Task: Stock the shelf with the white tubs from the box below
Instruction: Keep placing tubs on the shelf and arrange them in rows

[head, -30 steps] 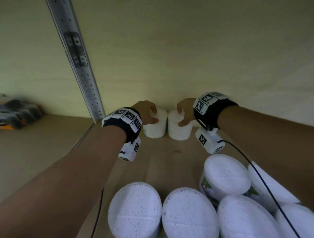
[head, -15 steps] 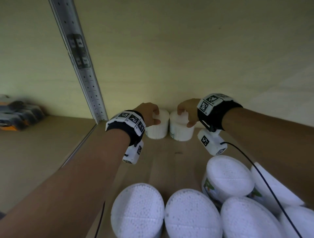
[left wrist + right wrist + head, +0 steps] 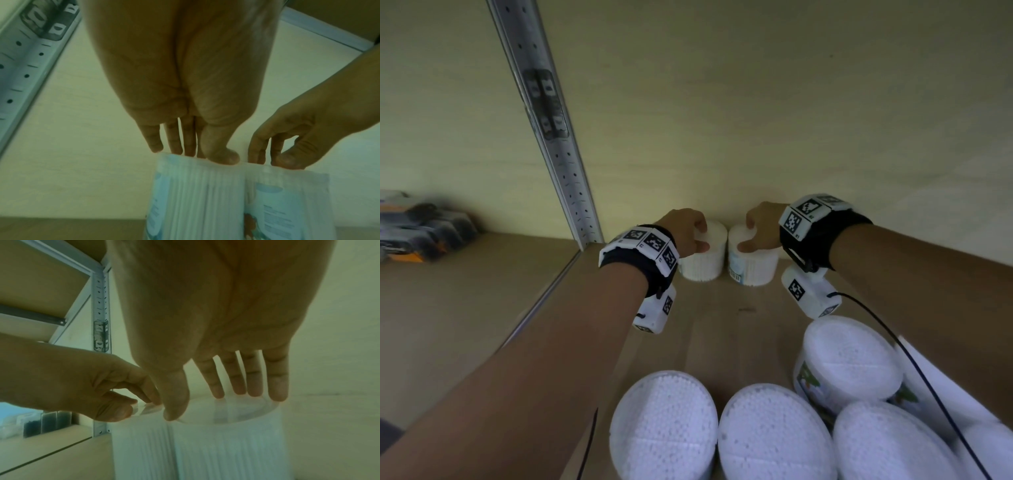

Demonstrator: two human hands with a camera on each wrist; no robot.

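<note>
Tubs, two white ones, stood side by side and touching at the back of the shelf (image 3: 722, 318), close to the rear wall, just right of the perforated metal upright (image 3: 565, 164); more white tubs (image 3: 664, 425) crowded the near bottom of the head view, though whether those sat in the box could not be told. Far to the left on the shelf lay some dark and orange packs (image 3: 421, 233), too blurred to identify. The left hand (image 3: 685, 229) rested on the left tub (image 3: 705, 260), its fingers curled over the lid and the thumb at the front rim, a light grip from above. The right hand (image 3: 762, 226) lay on the right tub (image 3: 753, 267) with fingers nearly straight, tips touching the far rim and the thumb on the near rim, more a steadying touch than a hold. Judging by this, the step in hand was seating the pair at the back; doing it well probably meant nudging both flush to the wall and to each other, pressing straight down rather than sideways, then lifting the fingers cleanly so neither light tub tipped or dragged forward. The tubs' sides were ribbed, and the right one carried a pale blue label with lines of small print and a coloured picture, none of it readable; the markers on the wristbands were coded squares only.
</note>
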